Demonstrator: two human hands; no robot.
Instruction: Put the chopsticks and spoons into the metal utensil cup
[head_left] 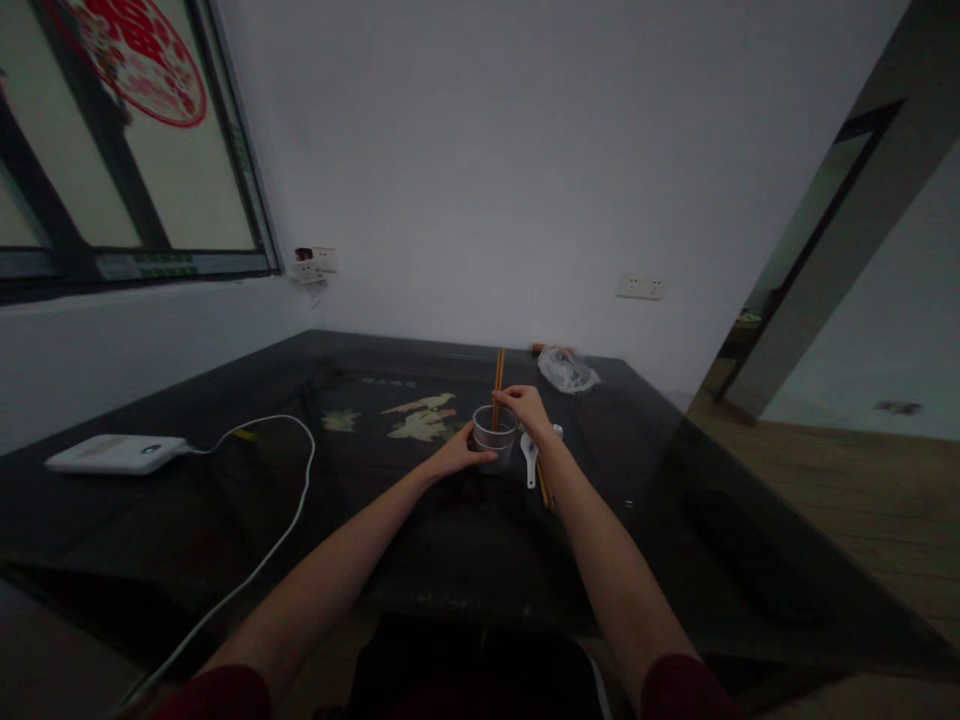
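A round metal-looking container [493, 440] stands upright on the dark table in front of me. My left hand [459, 455] is wrapped round its left side. Upright chopsticks [499, 375] stand with their lower ends inside the container, and my right hand [523, 402] pinches them just above the rim. What is in the container I cannot make out. Under and beside my right wrist lie a white spoon [530, 462] and more wooden chopsticks [545, 488], partly covered by my forearm.
A crumpled clear plastic bag [566, 370] lies at the table's back edge. On the left a white power bank-like box [120, 454] trails a white cable [306, 490] over the front edge. The black table [360, 560] meets a white wall with sockets [641, 287].
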